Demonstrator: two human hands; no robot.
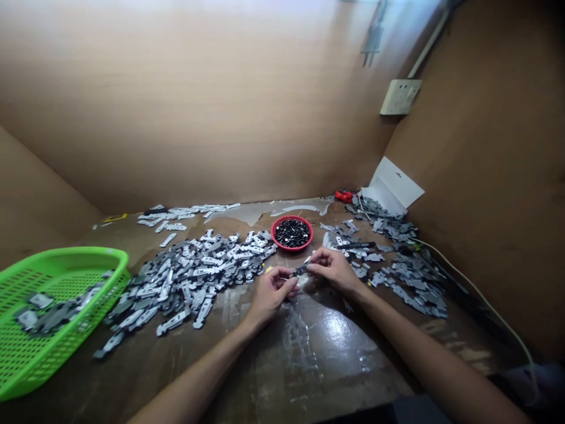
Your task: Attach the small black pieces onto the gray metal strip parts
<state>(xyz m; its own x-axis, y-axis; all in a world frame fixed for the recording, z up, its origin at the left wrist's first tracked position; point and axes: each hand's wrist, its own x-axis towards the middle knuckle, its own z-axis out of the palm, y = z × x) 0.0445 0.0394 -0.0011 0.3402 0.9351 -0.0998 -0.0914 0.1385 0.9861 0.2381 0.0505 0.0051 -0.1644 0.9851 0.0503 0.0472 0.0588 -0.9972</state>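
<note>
Between my two hands, above the middle of the table, is a small dark grey car-shaped piece (301,270). My left hand (274,290) pinches its near left end with thumb and fingers. On its far right end my right hand (332,268) closes in a pinch. Just beyond the hands stands a small red basket (292,249) full of black and silver wheel-and-axle parts (293,231). To the left lies a big heap of grey and white car-shaped pieces (189,277). Flat grey pieces (410,285) are spread to the right of my right hand.
A green plastic basket (62,253) with some grey pieces stands at the left. Whitish flat pieces (189,212) lie at the back left. At the back right are a red item (345,196) and a white card (395,179). A pale cable (481,285) runs along the right side.
</note>
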